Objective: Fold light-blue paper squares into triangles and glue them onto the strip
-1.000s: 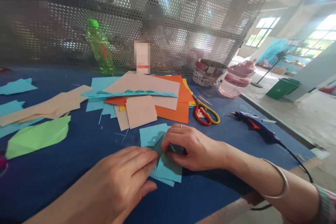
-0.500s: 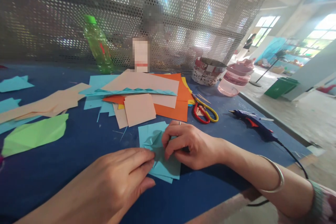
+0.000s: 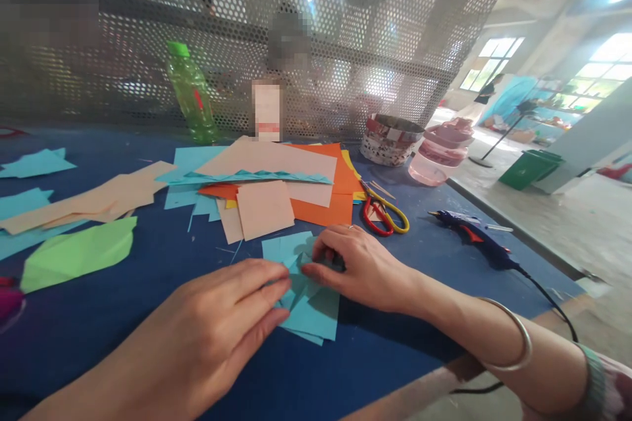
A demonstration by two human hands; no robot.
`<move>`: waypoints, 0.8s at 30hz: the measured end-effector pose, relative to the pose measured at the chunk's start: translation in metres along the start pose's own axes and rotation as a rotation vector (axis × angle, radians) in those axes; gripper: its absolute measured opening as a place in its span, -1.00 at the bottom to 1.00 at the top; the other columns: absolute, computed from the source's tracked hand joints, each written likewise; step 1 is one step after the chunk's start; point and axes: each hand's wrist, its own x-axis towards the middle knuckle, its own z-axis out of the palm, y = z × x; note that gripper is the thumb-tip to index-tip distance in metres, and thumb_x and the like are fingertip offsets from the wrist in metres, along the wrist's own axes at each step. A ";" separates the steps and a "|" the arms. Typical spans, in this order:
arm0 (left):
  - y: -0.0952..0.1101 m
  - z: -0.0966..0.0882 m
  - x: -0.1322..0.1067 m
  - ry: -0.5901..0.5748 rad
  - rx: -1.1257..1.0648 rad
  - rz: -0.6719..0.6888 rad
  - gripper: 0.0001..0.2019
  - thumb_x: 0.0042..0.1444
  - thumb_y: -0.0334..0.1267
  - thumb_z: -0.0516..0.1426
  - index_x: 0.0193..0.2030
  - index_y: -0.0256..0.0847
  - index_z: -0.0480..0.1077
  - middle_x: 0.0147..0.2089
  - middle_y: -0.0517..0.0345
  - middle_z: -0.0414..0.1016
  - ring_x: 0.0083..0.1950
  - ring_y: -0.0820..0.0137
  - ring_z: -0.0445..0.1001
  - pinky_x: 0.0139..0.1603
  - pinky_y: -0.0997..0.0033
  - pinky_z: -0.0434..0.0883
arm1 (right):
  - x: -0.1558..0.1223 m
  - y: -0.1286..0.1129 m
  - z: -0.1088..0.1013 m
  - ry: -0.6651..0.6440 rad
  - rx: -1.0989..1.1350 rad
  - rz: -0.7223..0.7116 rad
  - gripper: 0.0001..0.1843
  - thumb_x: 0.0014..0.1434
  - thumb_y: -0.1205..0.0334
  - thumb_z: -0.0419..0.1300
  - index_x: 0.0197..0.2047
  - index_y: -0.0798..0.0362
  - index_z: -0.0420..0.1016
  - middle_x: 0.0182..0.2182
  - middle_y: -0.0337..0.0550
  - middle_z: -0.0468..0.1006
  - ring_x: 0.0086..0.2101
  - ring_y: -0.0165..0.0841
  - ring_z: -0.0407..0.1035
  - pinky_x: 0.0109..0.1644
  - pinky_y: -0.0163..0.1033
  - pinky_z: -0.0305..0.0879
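A small stack of light blue paper squares (image 3: 309, 316) lies on the blue table (image 3: 148, 289) right in front of me. The top sheet is partly folded into a point. My left hand (image 3: 217, 329) presses its fingertips flat on the left side of that fold. My right hand (image 3: 360, 266), with a ring and a metal bangle on the wrist, pinches the fold's right side with curled fingers.
Behind lie peach, orange and blue sheets (image 3: 276, 177), red and yellow scissors (image 3: 385, 214), a blue glue gun (image 3: 474, 240) with its cord, a green bottle (image 3: 190, 92), a woven cup (image 3: 390, 138) and a pink tub (image 3: 442, 154). Green paper (image 3: 79, 253) lies left. A perforated metal screen (image 3: 345, 26) backs the table.
Both hands have shifted slightly on the blue paper. The right hand's fingers have drawn in over the fold, and the left fingertips have slid closer to it.
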 end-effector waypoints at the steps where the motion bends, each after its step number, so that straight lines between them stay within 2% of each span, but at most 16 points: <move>1: -0.003 0.000 -0.001 0.011 0.020 -0.028 -0.74 0.34 -0.29 0.06 0.07 -0.20 0.48 0.05 0.05 0.61 0.03 0.30 0.60 0.09 0.37 0.54 | 0.000 0.000 0.001 -0.004 -0.006 -0.002 -0.72 0.23 0.05 0.29 -0.27 0.13 0.48 -0.34 -0.18 0.51 -0.32 -0.39 0.36 -0.19 -0.26 0.24; 5: -0.010 0.004 -0.003 0.053 0.039 -0.238 -0.70 0.37 -0.18 0.02 0.04 -0.20 0.51 0.06 0.00 0.60 0.03 0.23 0.60 0.03 0.32 0.57 | -0.001 0.000 0.004 -0.003 0.011 -0.036 -0.79 0.14 0.19 0.37 -0.30 0.12 0.47 -0.36 -0.20 0.51 -0.34 -0.40 0.35 -0.22 -0.28 0.23; 9: -0.011 0.007 -0.003 0.047 0.018 -0.340 -0.67 0.36 -0.07 0.03 0.04 -0.16 0.52 0.07 0.03 0.60 0.04 0.21 0.60 0.04 0.32 0.56 | -0.002 0.000 0.007 0.054 0.097 -0.094 -0.89 0.11 0.38 0.34 -0.34 0.09 0.47 -0.37 -0.22 0.51 -0.34 -0.42 0.37 -0.20 -0.30 0.27; 12: -0.009 0.006 0.000 0.032 -0.044 -0.402 -0.66 0.33 -0.02 0.05 0.03 -0.15 0.52 0.05 0.02 0.62 0.04 0.20 0.60 0.03 0.34 0.55 | -0.003 -0.001 0.009 0.118 0.179 -0.118 -0.91 0.17 0.34 0.30 -0.33 0.08 0.45 -0.31 -0.18 0.54 -0.27 -0.38 0.42 -0.11 -0.24 0.33; 14: -0.007 0.004 0.002 0.029 -0.131 -0.441 -0.67 0.31 -0.01 0.09 0.00 -0.14 0.53 0.02 0.03 0.63 -0.02 0.23 0.62 -0.07 0.40 0.57 | -0.004 -0.002 0.009 0.147 0.247 -0.141 -0.91 0.21 0.29 0.28 -0.32 0.07 0.44 -0.24 -0.13 0.57 -0.21 -0.35 0.45 -0.05 -0.22 0.35; 16: -0.005 0.002 0.003 0.031 -0.231 -0.494 -0.69 0.29 -0.01 0.11 -0.02 -0.12 0.54 -0.05 0.08 0.66 -0.11 0.26 0.64 -0.25 0.49 0.58 | -0.006 -0.004 0.010 0.160 0.302 -0.159 -0.90 0.23 0.28 0.27 -0.31 0.06 0.43 -0.23 -0.15 0.59 -0.21 -0.38 0.47 -0.06 -0.25 0.36; 19: -0.003 0.000 0.003 0.014 -0.336 -0.581 -0.71 0.26 -0.02 0.14 -0.03 -0.08 0.55 -0.18 0.16 0.67 -0.26 0.31 0.64 -0.47 0.57 0.51 | -0.008 -0.007 0.011 0.176 0.313 -0.175 -0.91 0.20 0.30 0.28 -0.32 0.06 0.44 -0.35 -0.23 0.58 -0.33 -0.44 0.44 -0.17 -0.33 0.35; 24: 0.001 -0.001 0.008 -0.032 -0.388 -0.626 -0.73 0.18 0.02 0.18 -0.18 -0.10 0.56 -0.52 0.30 0.53 -0.52 0.41 0.49 -0.54 0.54 0.46 | -0.010 -0.009 0.012 0.242 0.323 -0.240 -0.91 0.18 0.33 0.30 -0.34 0.07 0.45 -0.43 -0.27 0.54 -0.40 -0.48 0.39 -0.23 -0.38 0.34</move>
